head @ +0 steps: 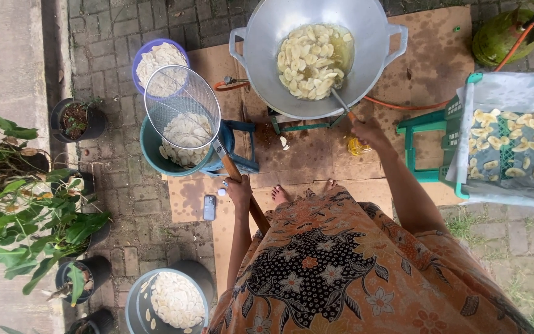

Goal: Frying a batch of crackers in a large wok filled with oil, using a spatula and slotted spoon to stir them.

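Observation:
My left hand (240, 190) grips the wooden handle of a round wire-mesh skimmer (182, 99), held empty above a teal bucket (151, 151) of pale raw slices. My right hand (369, 130) holds the handle of a stirring tool (340, 102) whose end dips into the large metal wok (267, 37). Pale yellow slices (313, 59) float in oil inside the wok. My bare feet (279, 195) stand on cardboard below it.
A purple bowl (138, 57) and a grey bucket (132, 304) hold more raw slices. A green crate (461, 133) lined with white paper holds fried chips at right. A green gas cylinder (502, 34) with orange hose stands top right. Potted plants (78, 120) line the left; a phone (209, 207) lies on the ground.

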